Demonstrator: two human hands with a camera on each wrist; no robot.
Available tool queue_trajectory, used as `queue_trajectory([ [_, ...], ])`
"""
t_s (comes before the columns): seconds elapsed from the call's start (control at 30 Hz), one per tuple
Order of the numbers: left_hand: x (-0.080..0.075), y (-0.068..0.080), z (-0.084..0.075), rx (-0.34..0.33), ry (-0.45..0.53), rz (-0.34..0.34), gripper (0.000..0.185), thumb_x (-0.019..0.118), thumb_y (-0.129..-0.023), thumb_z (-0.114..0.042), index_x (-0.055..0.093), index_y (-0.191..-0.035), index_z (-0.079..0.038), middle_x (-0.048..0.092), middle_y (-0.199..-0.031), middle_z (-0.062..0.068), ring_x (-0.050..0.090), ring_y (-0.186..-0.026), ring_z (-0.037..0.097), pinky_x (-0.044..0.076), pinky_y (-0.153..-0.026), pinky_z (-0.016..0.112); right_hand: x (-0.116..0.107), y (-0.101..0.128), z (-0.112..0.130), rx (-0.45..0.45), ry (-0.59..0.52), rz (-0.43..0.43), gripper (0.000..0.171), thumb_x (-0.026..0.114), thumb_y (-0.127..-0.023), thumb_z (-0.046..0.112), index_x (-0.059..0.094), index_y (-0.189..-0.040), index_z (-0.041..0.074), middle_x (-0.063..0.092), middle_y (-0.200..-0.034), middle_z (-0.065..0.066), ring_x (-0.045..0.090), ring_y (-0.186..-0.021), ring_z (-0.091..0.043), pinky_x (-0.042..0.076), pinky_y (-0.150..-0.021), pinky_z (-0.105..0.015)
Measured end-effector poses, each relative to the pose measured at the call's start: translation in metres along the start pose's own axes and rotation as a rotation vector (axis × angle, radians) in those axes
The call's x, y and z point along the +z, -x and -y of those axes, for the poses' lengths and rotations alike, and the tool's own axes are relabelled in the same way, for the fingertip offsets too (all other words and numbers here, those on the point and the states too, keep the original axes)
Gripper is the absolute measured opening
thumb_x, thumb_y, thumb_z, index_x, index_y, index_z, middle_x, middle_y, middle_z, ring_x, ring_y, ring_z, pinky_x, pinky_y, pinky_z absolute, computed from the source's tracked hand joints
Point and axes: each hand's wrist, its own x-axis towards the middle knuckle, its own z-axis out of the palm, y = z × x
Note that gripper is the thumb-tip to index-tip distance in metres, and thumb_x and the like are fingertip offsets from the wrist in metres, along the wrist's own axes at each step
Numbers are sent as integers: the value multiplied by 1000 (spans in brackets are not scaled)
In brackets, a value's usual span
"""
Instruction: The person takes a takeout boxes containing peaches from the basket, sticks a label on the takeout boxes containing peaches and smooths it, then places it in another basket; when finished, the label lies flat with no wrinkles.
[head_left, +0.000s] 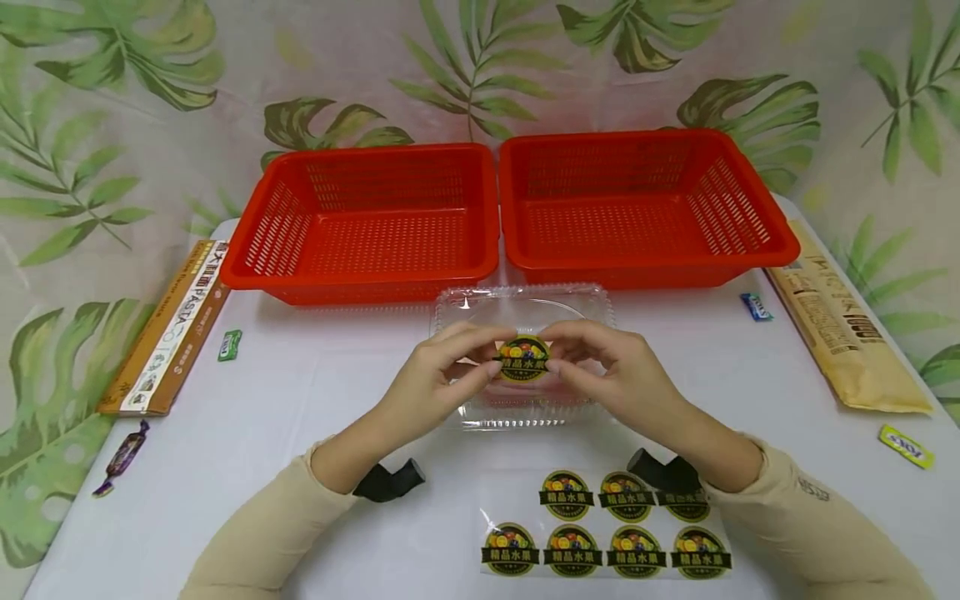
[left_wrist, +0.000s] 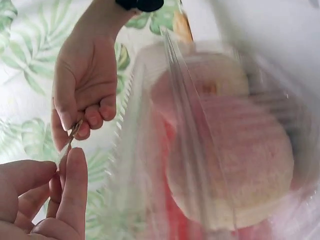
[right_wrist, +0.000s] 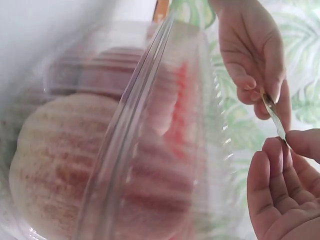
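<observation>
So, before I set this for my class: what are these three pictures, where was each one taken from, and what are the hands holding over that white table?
There is no machine here: a person works with two bare hands. The wide picture comes from a head-worn camera; the two close, blurry ones come from cameras on each wrist. The left hand and right hand together pinch a round black-and-yellow fruit sticker above a clear plastic clamshell box. On the white table stand two empty red plastic mesh baskets. A sheet of matching stickers lies near the person. Long packets and small wrapped sweets lie at the sides.
</observation>
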Motion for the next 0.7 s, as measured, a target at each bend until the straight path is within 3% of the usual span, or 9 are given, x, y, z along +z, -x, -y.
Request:
queue_trajectory([
  [0.33,-5,-20,38,-105,-166,23,31,61,-84,0,61,-114,-7,59,-101,3,57,-78,8,49,-69,21,6,-16,-33,172,108,-13,28,68,-79,5,61,-106,6,65,-84,1,59,-74,-10,50,-68,-26],
  [0.5,-5,-25,40,-123,-253,62,31,61,-82,0,62,-112,-7,59,-87,2,55,-73,9,48,-65,19,6,-20,-37,219,136,7,27,69,-79,6,61,-105,5,63,-79,0,58,-70,-11,49,-62,-25],
  [0.7,-3,-25,40,-155,-279,87,31,60,-82,0,62,-112,-7,60,-83,3,56,-68,9,48,-63,19,6,-23,-36,297,139,27,28,69,-79,7,62,-105,2,62,-77,-3,56,-68,-13,48,-59,-24],
])
